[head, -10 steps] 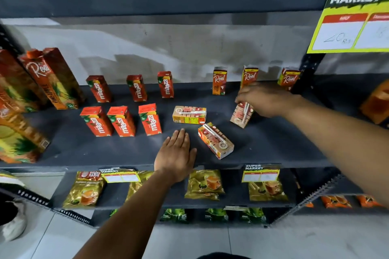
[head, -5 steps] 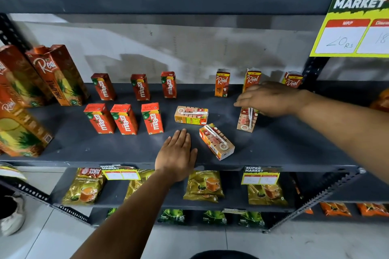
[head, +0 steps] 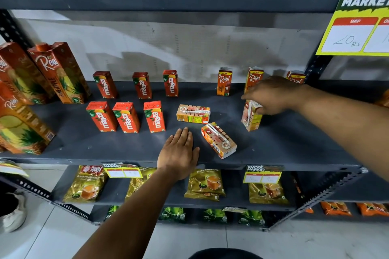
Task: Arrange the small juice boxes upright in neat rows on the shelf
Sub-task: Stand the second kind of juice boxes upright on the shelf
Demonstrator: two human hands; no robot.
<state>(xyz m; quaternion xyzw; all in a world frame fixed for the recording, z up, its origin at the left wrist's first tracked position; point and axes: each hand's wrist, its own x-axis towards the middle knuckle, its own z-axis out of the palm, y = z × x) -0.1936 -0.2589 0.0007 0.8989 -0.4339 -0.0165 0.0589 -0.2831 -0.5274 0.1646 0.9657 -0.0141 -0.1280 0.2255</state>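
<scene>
On the grey shelf [head: 84, 143] small red Maaza boxes stand upright in two rows of three, back row [head: 142, 85] and front row [head: 127, 116]. Three small Real boxes stand at the back right [head: 224, 81]; the rightmost is partly hidden behind my right wrist. My right hand [head: 271, 95] grips the top of a small Real box [head: 251, 119], which stands nearly upright, tilted a little. Two more Real boxes lie on their sides: one [head: 193, 114] in the middle and one [head: 219, 140] nearer the front edge. My left hand [head: 179, 154] rests flat on the shelf's front edge, fingers apart, holding nothing.
Tall Real pineapple cartons [head: 61, 71] lean at the shelf's left end. A yellow price sign [head: 355, 33] hangs at the upper right. Tea packets [head: 205, 184] and price tags [head: 262, 175] fill the shelf below. The shelf's slotted steel uprights [head: 315, 197] angle out at both sides.
My right hand has tipped the Real box from a strong lean to nearly upright and shifted it slightly right. My left hand has stayed flat on the shelf edge.
</scene>
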